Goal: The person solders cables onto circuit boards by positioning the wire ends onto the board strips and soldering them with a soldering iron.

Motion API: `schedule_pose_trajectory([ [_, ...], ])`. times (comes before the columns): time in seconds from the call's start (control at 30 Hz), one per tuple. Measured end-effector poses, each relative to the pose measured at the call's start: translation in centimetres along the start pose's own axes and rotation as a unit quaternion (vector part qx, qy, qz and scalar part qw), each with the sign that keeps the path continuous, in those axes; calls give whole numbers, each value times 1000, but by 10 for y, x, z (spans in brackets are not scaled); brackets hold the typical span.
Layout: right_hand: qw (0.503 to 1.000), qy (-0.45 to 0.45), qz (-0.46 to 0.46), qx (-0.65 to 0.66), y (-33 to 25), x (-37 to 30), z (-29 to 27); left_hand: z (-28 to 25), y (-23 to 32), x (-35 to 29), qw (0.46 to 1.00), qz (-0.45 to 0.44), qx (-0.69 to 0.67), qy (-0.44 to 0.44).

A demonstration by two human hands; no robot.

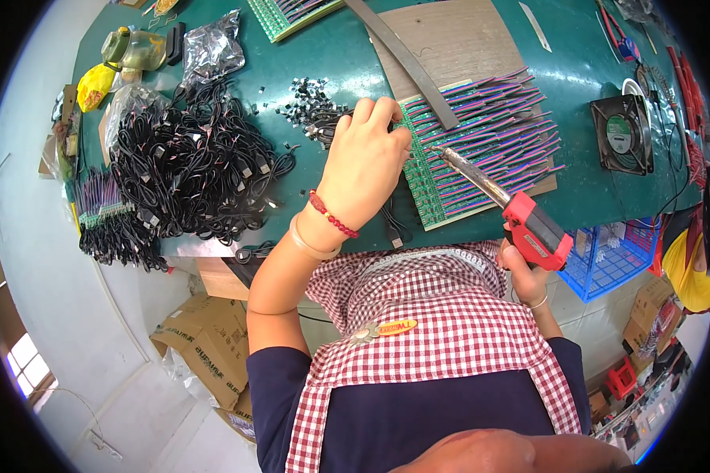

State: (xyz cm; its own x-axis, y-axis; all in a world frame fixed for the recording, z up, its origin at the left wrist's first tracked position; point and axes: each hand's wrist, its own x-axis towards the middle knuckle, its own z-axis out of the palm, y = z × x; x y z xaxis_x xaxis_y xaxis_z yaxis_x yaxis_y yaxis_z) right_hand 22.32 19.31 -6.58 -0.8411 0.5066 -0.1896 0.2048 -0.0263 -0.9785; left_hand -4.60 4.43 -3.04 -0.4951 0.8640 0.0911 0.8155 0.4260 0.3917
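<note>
My left hand (364,158) is closed in a pinch at the left edge of a green circuit board panel (426,197); what lies between its fingertips is hidden. A black USB cable (393,225) comes out from beneath this hand, its plug toward the table's near edge. Rows of thin multicoloured wires (497,142) run rightward from the panel. My right hand (522,268) is wrapped round the handle of a red and black soldering gun (535,229). The gun's metal tip rests at or just above the panel, right of my left fingers.
Left of my hands lies a big heap of black USB cables (197,165), with small black parts (304,102) beside it. A flat metal bar (402,59) crosses the wooden board (450,39) and panel. Rightward stand a black fan (622,134) and, lower, a blue basket (607,256).
</note>
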Motion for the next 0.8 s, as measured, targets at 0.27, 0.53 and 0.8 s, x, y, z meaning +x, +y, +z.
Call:
schedule_pose_trajectory([
  [0.27,1000,-2,9,-2,1,0,2,1,0,1,1000,8,1,12],
  [0.53,999,-14,16,-24,2,0,1,1,1,1,1000,7,9,11],
  [0.8,1000,-6,14,-26,2,2,5,1,5,0,999,-10,34,-2],
])
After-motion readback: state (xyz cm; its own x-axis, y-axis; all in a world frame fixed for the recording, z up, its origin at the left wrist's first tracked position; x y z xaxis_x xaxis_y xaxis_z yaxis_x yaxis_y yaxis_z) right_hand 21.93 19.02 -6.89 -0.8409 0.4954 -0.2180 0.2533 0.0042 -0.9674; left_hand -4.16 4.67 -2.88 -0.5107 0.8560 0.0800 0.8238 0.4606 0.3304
